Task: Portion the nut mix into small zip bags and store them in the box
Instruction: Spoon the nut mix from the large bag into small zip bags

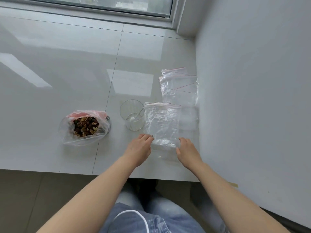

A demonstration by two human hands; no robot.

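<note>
A glossy pale tiled counter (pixel 67 68) runs from a window frame (pixel 94 10) at its far edge to a plain white wall (pixel 252 81) along its right edge; its near edge ends above a darker floor (pixel 25 199). The left and far parts of the counter lie bare, crossed only by tile seams and window glare.

Near the near edge sits an open plastic bag of nut mix (pixel 85 126), and to its right a clear ribbed cup (pixel 132 115) with a spoon (pixel 137 116) inside. Just beside the cup lies a zip bag (pixel 161 123) with a red seal line, and behind it, against the wall, a loose pile of more zip bags (pixel 178 86).

The left hand (pixel 139 148) and right hand (pixel 188 152) rest at the zip bag's near corners, fingers loosely curled; whether they pinch the plastic I cannot tell. No readable writing shows on anything.
</note>
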